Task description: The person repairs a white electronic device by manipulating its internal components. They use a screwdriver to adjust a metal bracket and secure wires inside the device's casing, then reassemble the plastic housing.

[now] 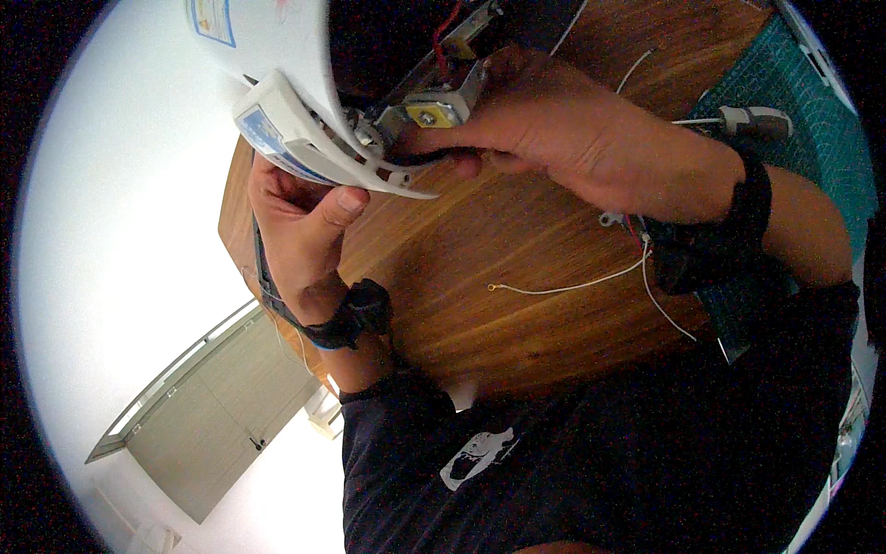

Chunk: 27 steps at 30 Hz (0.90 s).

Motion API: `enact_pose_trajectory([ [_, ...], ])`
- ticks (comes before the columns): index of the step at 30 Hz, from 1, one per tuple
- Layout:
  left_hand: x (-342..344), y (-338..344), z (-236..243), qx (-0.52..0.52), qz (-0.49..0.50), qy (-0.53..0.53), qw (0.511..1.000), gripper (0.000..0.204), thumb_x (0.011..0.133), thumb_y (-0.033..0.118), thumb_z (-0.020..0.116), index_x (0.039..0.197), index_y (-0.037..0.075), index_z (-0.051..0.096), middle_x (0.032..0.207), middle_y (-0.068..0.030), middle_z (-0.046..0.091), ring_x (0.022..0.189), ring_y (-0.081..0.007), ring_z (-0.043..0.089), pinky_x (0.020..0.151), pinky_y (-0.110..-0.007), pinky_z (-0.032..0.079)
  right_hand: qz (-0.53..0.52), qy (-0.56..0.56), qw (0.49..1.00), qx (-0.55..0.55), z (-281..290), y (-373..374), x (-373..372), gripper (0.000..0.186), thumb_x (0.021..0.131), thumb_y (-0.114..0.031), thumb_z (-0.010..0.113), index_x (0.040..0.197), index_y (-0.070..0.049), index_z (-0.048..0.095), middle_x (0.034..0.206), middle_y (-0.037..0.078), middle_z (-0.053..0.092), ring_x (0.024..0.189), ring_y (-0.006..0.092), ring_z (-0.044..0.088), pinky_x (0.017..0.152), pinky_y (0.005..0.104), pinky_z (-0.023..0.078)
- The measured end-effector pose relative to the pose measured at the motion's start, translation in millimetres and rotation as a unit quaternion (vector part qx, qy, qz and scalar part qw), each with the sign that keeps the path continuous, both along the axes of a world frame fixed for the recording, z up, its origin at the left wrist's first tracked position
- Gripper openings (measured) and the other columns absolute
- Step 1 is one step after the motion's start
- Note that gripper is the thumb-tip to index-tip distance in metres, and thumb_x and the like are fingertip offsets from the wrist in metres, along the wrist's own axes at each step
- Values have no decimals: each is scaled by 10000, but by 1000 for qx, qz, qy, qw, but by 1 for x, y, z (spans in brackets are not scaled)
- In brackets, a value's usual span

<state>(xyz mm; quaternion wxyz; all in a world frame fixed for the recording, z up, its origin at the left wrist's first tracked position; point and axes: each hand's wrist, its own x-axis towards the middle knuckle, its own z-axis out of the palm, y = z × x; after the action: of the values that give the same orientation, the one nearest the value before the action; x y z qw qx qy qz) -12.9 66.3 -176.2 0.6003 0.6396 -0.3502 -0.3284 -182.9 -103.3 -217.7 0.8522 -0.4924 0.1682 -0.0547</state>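
Note:
My left hand (300, 222) grips the lower rim of a white plastic appliance casing (277, 65) held above a round wooden table (517, 268). My right hand (572, 129) reaches into the casing's open side, fingers closed on a metal bracket part with a yellow fitting (434, 111) and dark wiring. Red wires (446, 37) run up inside the dark interior. Both wrists wear black bands.
A thin white wire with a ring end (563, 286) lies on the table. A screwdriver with a grey handle (752, 120) rests on a green cutting mat (812, 138) at the right. A small black part (688, 254) sits near my right wrist. A door shows at the lower left.

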Motion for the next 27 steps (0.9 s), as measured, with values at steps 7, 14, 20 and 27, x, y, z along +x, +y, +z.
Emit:
enact_pose_trajectory([
  [7,-3,-1,0,4,27,-22,999,710,689,126,899,1277,-15,527,1118,-126,693,1001,-213,689,930,-348,548,-14,-9,1000,-7,2,1,4,294,806,-332,830,984,-117,736,795,-43,661,681,36,562,571,189,384],
  [14,-5,-3,3,6,11,-47,999,744,704,144,880,1317,-35,500,1162,-146,674,1032,-226,680,950,-354,544,-21,-51,998,9,5,2,5,242,843,-307,795,990,-122,742,798,-47,661,686,29,552,574,187,370],
  [20,-3,-2,0,-9,1,-48,999,729,721,114,864,1329,-40,491,1166,-147,670,1039,-224,678,938,-354,557,-26,-99,994,41,9,5,-1,201,874,-286,765,994,-126,747,801,-50,661,691,23,543,576,185,358],
  [27,-4,-5,8,23,-9,-62,998,660,760,32,820,1333,-37,501,1144,-133,681,1040,-210,677,942,-336,542,-24,-140,986,93,12,7,-6,153,915,-254,724,999,-130,751,781,-60,642,676,16,509,564,186,322],
])
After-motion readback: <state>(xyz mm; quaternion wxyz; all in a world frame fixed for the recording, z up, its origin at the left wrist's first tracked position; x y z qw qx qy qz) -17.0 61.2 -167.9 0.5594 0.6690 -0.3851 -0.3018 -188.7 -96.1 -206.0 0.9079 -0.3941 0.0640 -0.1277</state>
